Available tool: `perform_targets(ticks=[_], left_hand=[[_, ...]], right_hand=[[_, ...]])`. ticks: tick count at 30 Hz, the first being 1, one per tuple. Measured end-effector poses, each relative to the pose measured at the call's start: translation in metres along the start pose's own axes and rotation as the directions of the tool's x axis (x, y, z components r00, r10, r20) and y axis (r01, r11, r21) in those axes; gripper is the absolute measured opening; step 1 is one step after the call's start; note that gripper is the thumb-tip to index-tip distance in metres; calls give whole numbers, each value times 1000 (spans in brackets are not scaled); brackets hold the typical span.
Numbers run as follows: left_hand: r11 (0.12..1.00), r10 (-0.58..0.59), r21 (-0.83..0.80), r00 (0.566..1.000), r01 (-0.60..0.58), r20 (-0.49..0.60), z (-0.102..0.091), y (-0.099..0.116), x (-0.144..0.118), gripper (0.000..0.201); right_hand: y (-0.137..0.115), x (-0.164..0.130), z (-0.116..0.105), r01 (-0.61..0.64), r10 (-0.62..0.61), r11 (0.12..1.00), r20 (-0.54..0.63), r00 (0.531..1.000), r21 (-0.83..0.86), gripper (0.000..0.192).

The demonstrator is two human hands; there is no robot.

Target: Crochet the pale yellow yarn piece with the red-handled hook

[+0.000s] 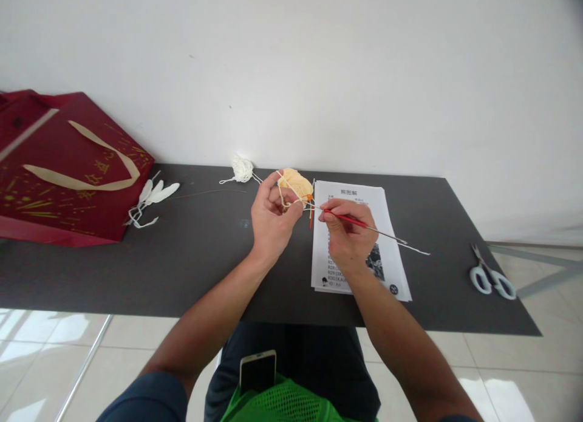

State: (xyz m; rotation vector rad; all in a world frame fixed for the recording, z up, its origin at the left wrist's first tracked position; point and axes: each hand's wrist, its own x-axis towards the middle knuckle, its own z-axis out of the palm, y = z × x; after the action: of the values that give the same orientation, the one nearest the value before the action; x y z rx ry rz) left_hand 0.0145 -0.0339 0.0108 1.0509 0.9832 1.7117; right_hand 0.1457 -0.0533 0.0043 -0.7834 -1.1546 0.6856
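Note:
My right hand (pixel 350 231) is closed around a crochet hook (pixel 348 218) with a red grip and a metal shaft pointing back to the right. The hook's tip reaches left toward the yarn at my left hand. My left hand (pixel 273 218) is raised with bent fingers, and pale yellow yarn (pixel 283 197) loops over the index finger and is pinched by the thumb. Just behind it sits a pale yellow yarn ball (pixel 295 184) with a small orange piece (pixel 310 197) at its right side. Under my right hand lie printed sheets (pixel 359 194) with text and a dark picture.
A white yarn ball (pixel 242 168) rests near the wall. On the left, a dark red paper bag (pixel 86 191) stands beside white crocheted pieces (pixel 157 192) with loose tails. Scissors (pixel 489 276) with pale handles lie at the table's right end. A phone (pixel 257 372) is on my lap.

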Motion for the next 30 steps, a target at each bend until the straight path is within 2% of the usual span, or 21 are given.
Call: perform_targets(ticks=[5,10,15,17,20,25,30], left_hand=[[1000,15,4,999,-15,-32,0,0,0,63],[1000,-17,4,995,17,-96,0,-3,3,63],[992,-119,-70,977,108,-176,2,-5,8,62],[982,-183,-92,965,168,-189,3,-4,9,62],[964,-252,-134,951,230,-180,3,-2,10,67],[946,-297,-178,945,271,-136,3,0,9,76],[908,-370,-238,926,344,-71,2,4,10,71]], right_hand=[[3,-3,-2,109,-104,986,48,993,-122,12],[8,-6,-4,172,-146,963,135,980,-205,19],[17,-7,-4,260,-214,942,220,952,-211,32],[22,-9,-4,259,-206,937,225,952,-235,33],[27,-10,-3,256,-198,928,224,954,-270,32],[30,-13,0,283,-226,923,225,948,-261,38],[32,-14,-1,348,-277,898,269,923,-270,50]])
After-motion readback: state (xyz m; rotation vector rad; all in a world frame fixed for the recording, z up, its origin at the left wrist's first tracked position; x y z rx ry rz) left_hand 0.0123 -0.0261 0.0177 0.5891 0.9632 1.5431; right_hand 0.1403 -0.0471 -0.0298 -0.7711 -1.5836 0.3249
